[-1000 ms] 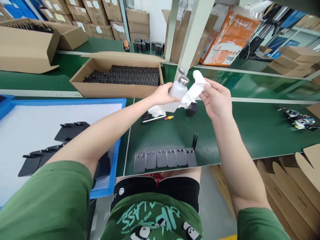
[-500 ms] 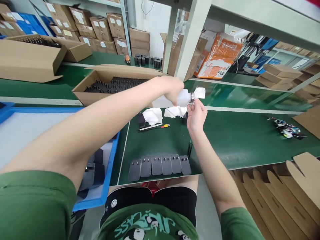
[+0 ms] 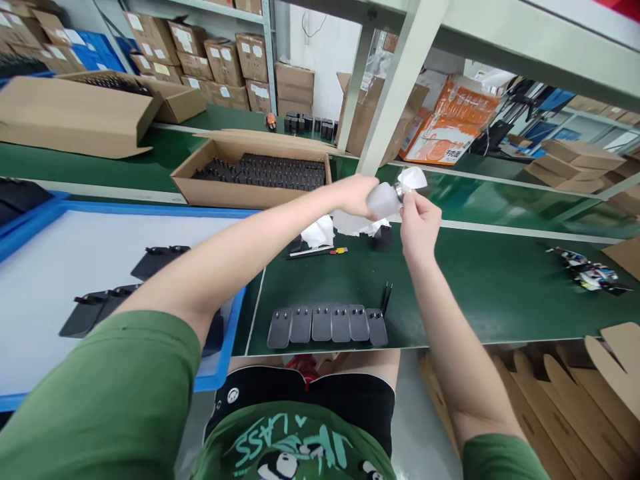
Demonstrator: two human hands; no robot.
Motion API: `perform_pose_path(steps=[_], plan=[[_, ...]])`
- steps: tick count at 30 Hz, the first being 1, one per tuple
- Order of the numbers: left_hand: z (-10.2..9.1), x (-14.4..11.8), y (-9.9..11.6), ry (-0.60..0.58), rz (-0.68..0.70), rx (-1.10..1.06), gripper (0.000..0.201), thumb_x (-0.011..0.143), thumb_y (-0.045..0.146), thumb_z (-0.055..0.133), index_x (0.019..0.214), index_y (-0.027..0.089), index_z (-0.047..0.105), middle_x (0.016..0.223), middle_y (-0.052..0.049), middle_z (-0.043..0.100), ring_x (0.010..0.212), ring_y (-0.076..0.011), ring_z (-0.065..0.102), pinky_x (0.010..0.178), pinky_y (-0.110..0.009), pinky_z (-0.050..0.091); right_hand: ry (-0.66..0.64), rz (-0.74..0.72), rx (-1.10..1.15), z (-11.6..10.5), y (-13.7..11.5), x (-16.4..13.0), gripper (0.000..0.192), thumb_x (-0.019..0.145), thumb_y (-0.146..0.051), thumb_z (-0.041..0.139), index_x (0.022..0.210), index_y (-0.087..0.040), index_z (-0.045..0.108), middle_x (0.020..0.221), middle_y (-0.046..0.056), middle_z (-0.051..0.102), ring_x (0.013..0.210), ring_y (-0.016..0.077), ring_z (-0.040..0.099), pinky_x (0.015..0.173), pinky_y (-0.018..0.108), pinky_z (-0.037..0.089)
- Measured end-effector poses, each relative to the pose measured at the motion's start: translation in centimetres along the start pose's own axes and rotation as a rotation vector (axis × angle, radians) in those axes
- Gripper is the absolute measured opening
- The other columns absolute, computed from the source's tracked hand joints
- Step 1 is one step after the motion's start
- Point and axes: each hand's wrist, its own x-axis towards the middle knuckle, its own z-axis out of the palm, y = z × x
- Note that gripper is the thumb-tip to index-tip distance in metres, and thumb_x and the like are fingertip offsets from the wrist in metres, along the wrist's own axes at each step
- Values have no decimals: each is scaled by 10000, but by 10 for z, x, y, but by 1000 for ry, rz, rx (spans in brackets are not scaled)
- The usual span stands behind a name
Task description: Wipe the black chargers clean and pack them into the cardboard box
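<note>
My left hand (image 3: 358,196) is wrapped round a translucent white bottle (image 3: 384,201), tipped on its side with its metallic neck toward the right. At that neck, my right hand (image 3: 421,223) pinches a white wipe (image 3: 413,178), whose loose end stands up beyond the bottle's mouth. Below the hands, more crumpled white wipes (image 3: 318,232) lie on the green bench beside a dark block (image 3: 383,236) and a thin stick with a yellow tip (image 3: 320,252). Nearer to me, several dark rounded plates (image 3: 321,325) with small pegs stand in a row, with black tweezers (image 3: 387,298) at their right end.
A blue-rimmed tray (image 3: 30,300) with dark plates is on the left. Behind it stands a carton (image 3: 240,195) of black pegged parts. A pale metal post (image 3: 400,87) rises beyond my hands. A small multicoloured cluster (image 3: 590,269) lies at right; folded cardboard (image 3: 565,407) is below.
The view has shifted, so the bench appears further right and more of the tray shows. Both hands keep their hold on the bottle and wipe, slightly further right in view.
</note>
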Motion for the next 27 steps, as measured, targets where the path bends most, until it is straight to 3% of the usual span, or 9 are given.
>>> perform_pose_path(steps=[3,7,10,12,15,18,23,25,27], plan=[[31,-13,-30,82,2,-134,642,661,464,794,1163,124,583,1081,-165,645,1034,-376,619,853,-466,495,-108,-32,-89,-4,-17,8,245,793,-259,600,571,-191,521,572,-18,499,649,158,508,705,293,424],[64,-21,-54,160,3,-282,644,730,472,740,1230,129,521,1171,-178,637,1019,-324,635,844,-440,514,-186,5,-90,7,-21,17,197,742,-176,630,559,-185,560,653,25,626,812,228,619,835,345,461],[74,-21,-62,195,10,-349,659,742,476,731,1248,121,502,1230,-176,624,1020,-294,635,868,-408,509,-147,107,75,7,-18,15,170,785,-197,608,617,-180,585,714,48,658,887,246,659,900,410,499],[75,-22,-64,198,21,-378,678,742,487,731,1263,121,500,1251,-169,623,1039,-287,629,875,-390,505,-103,197,255,-4,-21,5,158,826,-214,563,676,-179,597,769,53,676,870,220,685,898,433,535],[70,-23,-63,182,41,-405,712,725,473,742,1295,122,499,1272,-166,623,1072,-292,621,879,-383,499,-32,277,474,-38,-33,-31,141,845,-229,552,809,-176,678,908,71,710,910,186,703,922,409,562],[67,-25,-63,154,60,-430,737,706,450,748,1321,131,498,1336,-172,591,1132,-293,603,902,-372,495,109,287,521,-76,-42,-86,124,806,-263,685,829,-171,765,793,78,712,808,203,720,822,388,614],[65,-15,-66,75,74,-445,791,729,426,708,1402,112,434,1454,-185,499,1271,-289,536,999,-362,466,379,240,223,-104,-40,-173,128,799,-312,745,909,-276,800,796,74,751,821,317,744,836,581,616],[56,-18,-60,39,55,-430,872,741,435,701,1467,100,354,1518,-200,418,1342,-314,478,1065,-401,426,359,218,-2,-103,-38,-197,233,834,-298,715,1061,-307,768,996,82,762,962,341,727,906,609,588],[36,-40,-46,30,27,-383,961,750,460,703,1522,99,260,1587,-202,295,1426,-349,368,1137,-447,352,206,108,-236,-99,-38,-215,351,877,-250,656,1220,-315,690,1207,78,702,1128,337,667,985,607,548]])
